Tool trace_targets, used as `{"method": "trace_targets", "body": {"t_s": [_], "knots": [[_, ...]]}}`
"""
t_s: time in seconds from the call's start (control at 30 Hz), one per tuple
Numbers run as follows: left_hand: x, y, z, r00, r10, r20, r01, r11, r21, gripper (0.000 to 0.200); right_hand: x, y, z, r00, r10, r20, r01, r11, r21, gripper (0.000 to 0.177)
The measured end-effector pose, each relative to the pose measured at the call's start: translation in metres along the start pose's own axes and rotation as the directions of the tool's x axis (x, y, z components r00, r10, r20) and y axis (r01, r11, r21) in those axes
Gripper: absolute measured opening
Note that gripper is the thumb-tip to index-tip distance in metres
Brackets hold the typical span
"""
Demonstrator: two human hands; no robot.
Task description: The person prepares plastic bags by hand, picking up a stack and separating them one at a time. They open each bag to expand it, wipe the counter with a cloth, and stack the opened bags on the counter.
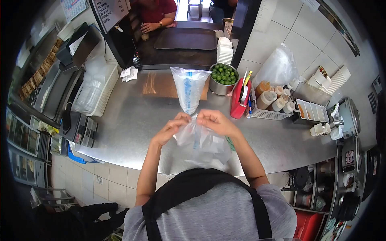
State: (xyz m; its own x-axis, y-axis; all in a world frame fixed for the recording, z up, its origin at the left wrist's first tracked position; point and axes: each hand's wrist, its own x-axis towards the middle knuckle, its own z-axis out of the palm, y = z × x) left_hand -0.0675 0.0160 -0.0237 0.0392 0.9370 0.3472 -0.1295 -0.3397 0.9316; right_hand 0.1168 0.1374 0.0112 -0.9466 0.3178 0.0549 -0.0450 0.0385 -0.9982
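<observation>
A thin translucent plastic bag (203, 146) hangs in front of me at the near edge of the steel counter. My left hand (172, 127) is closed on the left side of its top, fingertips pinched together. My right hand (217, 122) pinches the same bag's top on the other side, close to the left. Just beyond my fingers is a clear plastic bag with blue print (189, 90), wide at the top and narrowing toward my hands; its contents look whitish. Something green (230, 143) shows partly behind the bag beside my right wrist.
A pot of green limes (223, 78), a red tape dispenser (240, 98) and a basket of sauce bottles (271, 114) stand right of centre. A white basket of plastic lids (96, 90) is on the left. Behind the hatch, a person (161, 16) sits near a dark tray (185, 39).
</observation>
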Motion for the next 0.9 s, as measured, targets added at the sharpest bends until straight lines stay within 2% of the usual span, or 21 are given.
{"method": "trace_targets", "body": {"t_s": [0.03, 0.1, 0.13, 0.2, 0.23, 0.3, 0.33, 0.37, 0.4, 0.47, 0.5, 0.57, 0.6, 0.63, 0.67, 0.73, 0.77, 0.87, 0.9], "knots": [[0.000, -0.002, -0.001, 0.994, 0.069, 0.086, -0.080, 0.988, 0.132, 0.022, -0.001, 0.002, -0.001, 1.000, -0.004, -0.005, 0.005, 1.000, 0.028, 0.016], [0.001, 0.002, 0.002, 0.995, 0.066, -0.076, -0.081, 0.976, -0.202, 0.024, -0.002, 0.002, -0.005, 1.000, -0.023, -0.015, 0.024, 0.996, 0.082, 0.018], [0.003, 0.005, 0.002, 0.987, 0.046, -0.151, -0.098, 0.928, -0.360, 0.026, -0.002, 0.002, -0.007, 0.992, -0.045, 0.115, 0.041, 0.998, 0.041, 0.019], [-0.001, 0.007, -0.012, 0.986, -0.167, 0.000, 0.142, 0.835, -0.532, 0.029, -0.007, 0.004, -0.012, 0.929, -0.069, 0.364, 0.086, 0.996, -0.032, 0.023], [-0.002, 0.007, -0.017, 0.961, -0.263, 0.089, 0.262, 0.758, -0.598, 0.031, -0.011, 0.003, -0.015, 0.903, -0.121, 0.411, 0.064, 0.987, 0.150, 0.024], [0.002, 0.007, -0.012, 0.894, -0.332, 0.302, 0.440, 0.779, -0.446, 0.032, -0.016, -0.002, -0.021, 0.844, -0.251, 0.474, -0.010, 0.877, 0.481, 0.026], [0.007, 0.009, -0.009, 0.840, -0.371, 0.396, 0.512, 0.783, -0.352, 0.033, -0.014, -0.003, -0.021, 0.862, -0.282, 0.422, 0.027, 0.856, 0.516, 0.029], [0.015, 0.001, -0.012, 0.794, -0.298, 0.529, 0.478, 0.844, -0.243, 0.030, -0.010, -0.003, -0.019, 0.877, -0.311, 0.367, 0.065, 0.833, 0.550, 0.033], [0.021, 0.000, -0.015, 0.848, -0.180, 0.498, 0.319, 0.924, -0.210, 0.029, -0.008, -0.002, -0.018, 0.890, -0.336, 0.310, 0.102, 0.807, 0.582, 0.036], [0.036, 0.002, -0.023, 0.887, 0.081, 0.454, -0.027, 0.992, -0.123, 0.028, 0.003, 0.001, -0.031, 0.824, -0.447, 0.348, 0.213, 0.813, 0.541, 0.033], [0.044, 0.008, -0.029, 0.929, 0.056, 0.365, 0.039, 0.968, -0.249, 0.023, 0.010, 0.003, -0.039, 0.785, -0.498, 0.370, 0.268, 0.810, 0.522, 0.031], [0.062, 0.028, -0.042, 0.981, -0.036, 0.192, 0.130, 0.855, -0.502, 0.016, 0.022, 0.008, -0.059, 0.880, -0.466, 0.096, 0.361, 0.785, 0.503, 0.026], [0.078, 0.036, -0.042, 0.992, -0.127, 0.003, 0.118, 0.905, -0.408, 0.014, 0.029, 0.006, -0.068, 0.897, -0.439, -0.048, 0.406, 0.776, 0.482, 0.024], [0.095, 0.041, -0.043, 0.962, -0.193, -0.193, 0.127, 0.943, -0.308, 0.012, 0.037, -0.014, -0.068, 0.929, -0.309, -0.204, 0.367, 0.845, 0.390, 0.021], [0.112, 0.040, -0.049, 0.948, -0.113, -0.296, 0.073, 0.987, -0.142, 0.012, 0.049, -0.034, -0.065, 0.913, -0.180, -0.366, 0.301, 0.903, 0.307, 0.018], [0.136, 0.027, -0.064, 0.889, 0.086, -0.449, 0.009, 0.979, 0.206, 0.012, 0.086, -0.005, -0.081, 0.900, -0.107, -0.422, 0.296, 0.862, 0.412, 0.015], [0.140, 0.010, -0.073, 0.893, 0.093, -0.441, 0.013, 0.973, 0.231, 0.012, 0.100, 0.006, -0.083, 0.892, -0.073, -0.445, 0.297, 0.838, 0.458, 0.014], [0.147, -0.059, -0.106, 0.896, 0.120, -0.426, -0.005, 0.965, 0.262, 0.017, 0.107, -0.008, -0.045, 0.807, 0.239, -0.539, 0.281, 0.648, 0.708, 0.010], [0.147, -0.079, -0.114, 0.893, 0.134, -0.430, -0.029, 0.970, 0.242, 0.019, 0.124, 0.047, -0.071, 0.832, 0.117, -0.542, 0.207, 0.841, 0.499, 0.016]]}}
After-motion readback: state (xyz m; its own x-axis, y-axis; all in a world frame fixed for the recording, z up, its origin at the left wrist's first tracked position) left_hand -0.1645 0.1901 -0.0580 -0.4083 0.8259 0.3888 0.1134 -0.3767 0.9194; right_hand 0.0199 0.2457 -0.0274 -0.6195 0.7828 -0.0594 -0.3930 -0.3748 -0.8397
